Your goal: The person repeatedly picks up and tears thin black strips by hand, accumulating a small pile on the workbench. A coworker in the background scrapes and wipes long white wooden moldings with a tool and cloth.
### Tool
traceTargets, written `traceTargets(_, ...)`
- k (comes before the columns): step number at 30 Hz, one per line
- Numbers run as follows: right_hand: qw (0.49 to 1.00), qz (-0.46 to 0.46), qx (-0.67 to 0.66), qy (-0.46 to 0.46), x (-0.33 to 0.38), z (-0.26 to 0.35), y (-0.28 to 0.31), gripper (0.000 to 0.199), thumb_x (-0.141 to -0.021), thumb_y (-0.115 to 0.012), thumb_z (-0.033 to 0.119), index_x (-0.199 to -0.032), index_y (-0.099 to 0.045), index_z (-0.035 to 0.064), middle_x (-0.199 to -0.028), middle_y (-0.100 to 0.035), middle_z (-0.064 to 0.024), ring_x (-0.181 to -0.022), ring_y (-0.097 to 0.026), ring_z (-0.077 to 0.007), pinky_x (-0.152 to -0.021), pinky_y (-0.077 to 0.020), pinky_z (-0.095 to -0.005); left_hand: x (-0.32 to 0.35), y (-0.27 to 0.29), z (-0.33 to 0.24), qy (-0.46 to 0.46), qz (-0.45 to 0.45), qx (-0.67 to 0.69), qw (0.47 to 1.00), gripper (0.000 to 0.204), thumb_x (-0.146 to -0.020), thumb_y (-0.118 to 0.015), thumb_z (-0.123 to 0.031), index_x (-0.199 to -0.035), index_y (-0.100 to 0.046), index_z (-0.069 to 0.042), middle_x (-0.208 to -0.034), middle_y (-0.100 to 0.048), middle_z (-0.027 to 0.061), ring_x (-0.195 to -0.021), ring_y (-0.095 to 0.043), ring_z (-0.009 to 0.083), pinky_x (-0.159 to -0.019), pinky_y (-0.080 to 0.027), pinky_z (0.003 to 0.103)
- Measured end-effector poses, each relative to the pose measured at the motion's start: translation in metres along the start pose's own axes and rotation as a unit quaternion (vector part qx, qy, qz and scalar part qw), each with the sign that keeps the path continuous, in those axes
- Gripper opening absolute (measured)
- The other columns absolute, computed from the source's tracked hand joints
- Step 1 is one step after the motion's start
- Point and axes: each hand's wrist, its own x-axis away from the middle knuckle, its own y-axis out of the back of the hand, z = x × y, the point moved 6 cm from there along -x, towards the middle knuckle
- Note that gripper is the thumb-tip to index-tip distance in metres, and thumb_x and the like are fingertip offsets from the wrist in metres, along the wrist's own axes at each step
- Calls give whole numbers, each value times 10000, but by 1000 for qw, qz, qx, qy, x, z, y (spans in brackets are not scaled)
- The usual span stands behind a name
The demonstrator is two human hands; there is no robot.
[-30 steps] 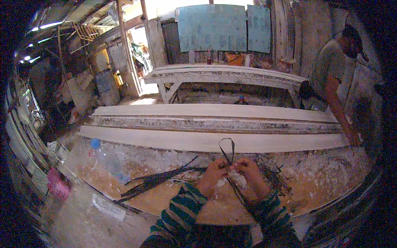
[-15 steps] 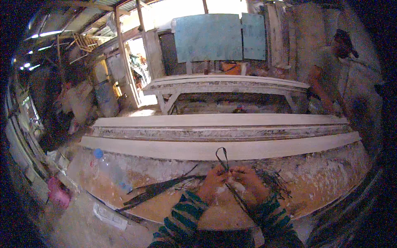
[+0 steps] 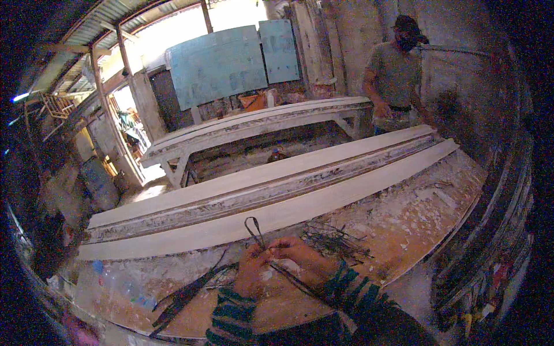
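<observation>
A thin dark strip (image 3: 251, 224), bent into a narrow loop, is pinched between my two hands above the worktable. My left hand (image 3: 251, 270) closes on the base of the loop. Right beside it, my right hand (image 3: 301, 258) has its fingertips on the same strip, and a tail runs down below toward my right sleeve. A bundle of dark flat strips (image 3: 186, 295) lies on the table left of my left hand. Beyond my right hand is a heap of thin dark strips (image 3: 337, 241).
Two long pale boards (image 3: 190, 239) lie across the worktable (image 3: 415, 213). A clear plastic bottle (image 3: 124, 288) with blue ends lies at left. Behind stands a whitish bench (image 3: 242, 124). A person in a cap (image 3: 392, 75) stands at the far right.
The view has swung right and tilted, so the boards slant up to the right. My hands still hold the looped strip close together. The other person now stands more upright.
</observation>
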Motion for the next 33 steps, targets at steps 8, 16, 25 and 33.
traceTargets(8,965,-70,246,65,-2,11,-2,175,-837,-664,172,-932,-637,28,-882,-665,-64,-827,-602,-139,-748,-477,-290,-2,0,1,-22,-11,71,997,124,-831,-637,-145,-847,-523,-99,-795,-591,10,-699,-520,100,-621,-413,233)
traceTargets(16,792,-136,484,346,11,39,-26,162,-794,-620,48,-954,-614,62,-995,-647,-109,-833,-627,-248,-699,-506,-327,-11,7,13,39,7,136,990,163,-840,-645,-147,-922,-506,-126,-827,-593,5,-660,-538,101,-538,-423,219)
traceTargets(25,852,-44,414,316,17,48,-40,126,-870,-542,86,-987,-587,78,-1140,-603,-129,-940,-615,-295,-771,-501,-357,-27,13,30,67,77,162,982,214,-866,-610,-106,-1065,-534,-99,-866,-583,-2,-690,-528,64,-551,-434,176)
traceTargets(33,857,-51,464,217,20,46,-38,154,-882,-562,139,-1020,-575,71,-936,-579,-141,-872,-583,-331,-746,-480,-389,-21,25,37,70,40,149,985,337,-832,-657,-98,-1114,-473,-85,-906,-585,27,-750,-556,127,-626,-479,237)
